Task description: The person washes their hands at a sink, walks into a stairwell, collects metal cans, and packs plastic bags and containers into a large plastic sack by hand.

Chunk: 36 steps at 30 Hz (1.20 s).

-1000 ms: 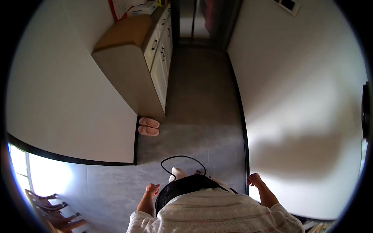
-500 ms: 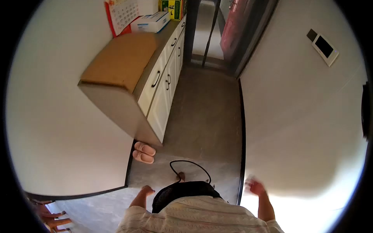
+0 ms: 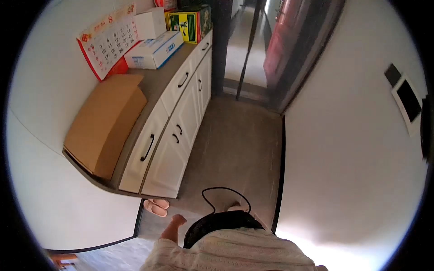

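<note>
My left hand (image 3: pixel 179 220) hangs low at my side, near the pink slippers (image 3: pixel 156 207) on the floor. It touches nothing that I can see, and its fingers are too small and turned away to make out. My right hand is out of view; only a bit of that arm shows at the bottom edge. A black bag (image 3: pixel 221 220) rests against the front of my cream knit top, and its black cord (image 3: pixel 226 188) loops forward above the floor. Part of a foot shows beyond the bag.
Left stands a white cabinet (image 3: pixel 164 170) with black handles. On its top are a brown cardboard box (image 3: pixel 101 124), a calendar (image 3: pixel 110 43), a white-and-blue box (image 3: pixel 154 49) and a yellow-green box (image 3: pixel 185 25). A glass door (image 3: pixel 246 49) is ahead; a wall panel (image 3: pixel 408 104) is right.
I have moved forward along the cabinet, so its top and the calendar look nearer. My right hand has left view. The slippers now sit lower in the picture, close to my left hand.
</note>
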Motion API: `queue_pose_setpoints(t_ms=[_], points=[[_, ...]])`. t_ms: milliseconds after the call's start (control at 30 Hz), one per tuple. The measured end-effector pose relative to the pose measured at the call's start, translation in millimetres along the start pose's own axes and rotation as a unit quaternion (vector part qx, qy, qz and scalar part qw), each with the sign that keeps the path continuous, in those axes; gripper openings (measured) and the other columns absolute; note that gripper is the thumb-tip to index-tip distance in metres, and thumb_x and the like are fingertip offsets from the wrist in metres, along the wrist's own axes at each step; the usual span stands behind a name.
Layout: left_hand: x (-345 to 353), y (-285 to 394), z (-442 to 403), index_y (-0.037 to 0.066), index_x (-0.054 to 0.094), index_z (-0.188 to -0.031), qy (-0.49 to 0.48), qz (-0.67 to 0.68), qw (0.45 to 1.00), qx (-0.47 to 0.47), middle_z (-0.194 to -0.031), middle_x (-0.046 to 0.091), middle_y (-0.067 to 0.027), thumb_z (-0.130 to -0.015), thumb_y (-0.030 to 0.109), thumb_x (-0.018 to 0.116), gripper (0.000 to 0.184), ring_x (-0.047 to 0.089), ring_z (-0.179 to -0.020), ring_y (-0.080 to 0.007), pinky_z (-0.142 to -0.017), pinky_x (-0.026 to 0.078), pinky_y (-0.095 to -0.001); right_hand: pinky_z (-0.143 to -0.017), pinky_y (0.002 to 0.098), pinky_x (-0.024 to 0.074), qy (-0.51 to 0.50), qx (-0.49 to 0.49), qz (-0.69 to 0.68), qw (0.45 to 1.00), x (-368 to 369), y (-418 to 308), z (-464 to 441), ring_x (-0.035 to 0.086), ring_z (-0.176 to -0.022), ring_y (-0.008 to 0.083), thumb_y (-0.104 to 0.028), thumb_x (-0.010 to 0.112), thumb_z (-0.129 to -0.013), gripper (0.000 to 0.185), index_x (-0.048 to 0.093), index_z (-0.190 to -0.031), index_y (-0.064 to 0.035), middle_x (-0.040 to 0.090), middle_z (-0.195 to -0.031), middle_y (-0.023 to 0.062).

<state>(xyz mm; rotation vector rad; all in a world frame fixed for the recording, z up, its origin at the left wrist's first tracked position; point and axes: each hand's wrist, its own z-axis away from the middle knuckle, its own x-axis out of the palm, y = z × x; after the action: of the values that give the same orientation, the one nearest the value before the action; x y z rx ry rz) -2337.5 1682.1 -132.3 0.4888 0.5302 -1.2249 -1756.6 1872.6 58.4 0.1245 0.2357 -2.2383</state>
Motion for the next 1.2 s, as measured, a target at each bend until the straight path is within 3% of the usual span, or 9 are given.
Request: queue_pose_setpoints(t_ms=[167,200,233,400,533,667,767,1000,1200], points=[[-29.6,32.7,-10.5,0.011,0.063,-0.083,0.046,0.161,0.986,0.021,-0.094,0.059,-0.0075,-0.072,0.028,0.042,0.029,0.056,-0.087,-0.0221,-0.071,0.045,-0.0365,-0.076,0.0426,0.0432,-0.04,-0.153,0.016,0.987,-148.1,-72.9,-47.8,0.052,-0.091,0.022,-0.017,0.063,-0.068,0.024,0.057,-0.091,-0.0095,0.057,-0.094,0.0047],[-35.2,35.7,-12.3,0.011,0.063,-0.081,0.018,0.235,0.972,-0.021,-0.092,0.06,-0.0073,-0.072,0.027,0.043,0.027,0.057,-0.085,-0.0219,-0.07,0.045,-0.0363,-0.076,0.0378,0.0444,0.048,-0.024,-0.111,0.992,-159.7,-148.7,-28.2,0.052,-0.091,0.0192,-0.015,0.062,-0.068,0.021,0.057,-0.088,-0.0086,0.057,-0.093,0.0034],[-39.7,37.0,-17.2,0.012,0.063,-0.079,-0.009,0.305,0.951,-0.059,-0.09,0.061,-0.0071,-0.071,0.027,0.044,0.025,0.058,-0.082,-0.0217,-0.068,0.046,-0.036,-0.066,0.0391,0.0438,0.053,-0.068,-0.11,0.99,-176.6,-194.4,-34.4,0.054,-0.081,0.0197,-0.016,0.054,-0.074,0.016,0.056,-0.088,-0.0093,0.056,-0.085,0.0038],[-22.1,-6.6,-19.8,0.01,0.058,-0.068,0.141,0.36,0.913,0.127,-0.075,0.06,-0.0064,-0.069,0.018,0.051,0.011,0.058,-0.065,-0.0202,-0.054,0.044,-0.0343,-0.044,0.0312,0.0397,0.103,-0.266,-0.003,0.958,-168.6,-380.9,-2.5,0.055,-0.059,0.0198,-0.018,0.047,-0.083,0.018,0.054,-0.09,-0.0041,0.059,-0.077,0.0079],[-84.6,-15.7,-85.0,0.01,0.057,-0.073,0.107,0.432,0.896,-0.008,-0.072,0.059,-0.0063,-0.07,0.018,0.052,0.01,0.057,-0.062,-0.0197,-0.051,0.044,-0.0337,-0.057,0.0347,0.0446,-0.213,-0.173,-0.149,0.95,-204.3,-380.0,-160.5,0.059,-0.069,0.021,-0.019,0.045,-0.081,0.024,0.051,-0.102,-0.0068,0.059,-0.089,0.0068],[-190.0,-28.9,-163.1,0.009,0.057,-0.083,0.013,0.474,0.845,-0.248,-0.072,0.058,-0.0064,-0.071,0.019,0.053,0.016,0.055,-0.062,-0.0194,-0.051,0.044,-0.0333,-0.06,0.0375,0.0473,-0.005,-0.137,0.132,0.982,-168.1,-417.2,-53.4,0.06,-0.077,0.0207,-0.019,0.049,-0.08,0.025,0.052,-0.103,-0.0098,0.06,-0.091,0.0065],[-308.1,-59.6,-212.8,0.013,0.058,-0.085,0.037,0.331,0.937,-0.103,-0.08,0.059,-0.0066,-0.074,0.018,0.044,0.019,0.057,-0.073,-0.02,-0.061,0.046,-0.0323,-0.059,0.0374,0.0477,-0.015,-0.138,0.098,0.986,-194.2,-398.5,-65.7,0.06,-0.078,0.0203,-0.021,0.051,-0.079,0.025,0.054,-0.101,-0.0108,0.06,-0.092,0.0059],[-461.3,-41.6,-304.3,0.009,0.059,-0.08,0.134,0.566,0.813,-0.009,-0.076,0.06,-0.0059,-0.072,0.022,0.049,0.018,0.057,-0.072,-0.0203,-0.058,0.048,-0.0327,-0.052,0.033,0.0459,0.056,-0.021,-0.013,0.998,-294.1,-479.9,-91.7,0.059,-0.067,0.0171,-0.017,0.055,-0.076,0.019,0.056,-0.094,-0.0104,0.059,-0.082,0.0033],[-492.9,15.9,-326.1,0.009,0.059,-0.081,-0.071,0.534,0.81,-0.231,-0.066,0.059,-0.0081,-0.077,0.022,0.047,0.019,0.057,-0.055,-0.0195,-0.049,0.047,-0.0338,-0.053,0.0318,0.0454,0.167,-0.383,0.097,0.903,-427.1,-689.6,-158.6,0.057,-0.064,0.0188,-0.013,0.053,-0.076,0.017,0.057,-0.092,-0.0065,0.059,-0.08,0.0058]])
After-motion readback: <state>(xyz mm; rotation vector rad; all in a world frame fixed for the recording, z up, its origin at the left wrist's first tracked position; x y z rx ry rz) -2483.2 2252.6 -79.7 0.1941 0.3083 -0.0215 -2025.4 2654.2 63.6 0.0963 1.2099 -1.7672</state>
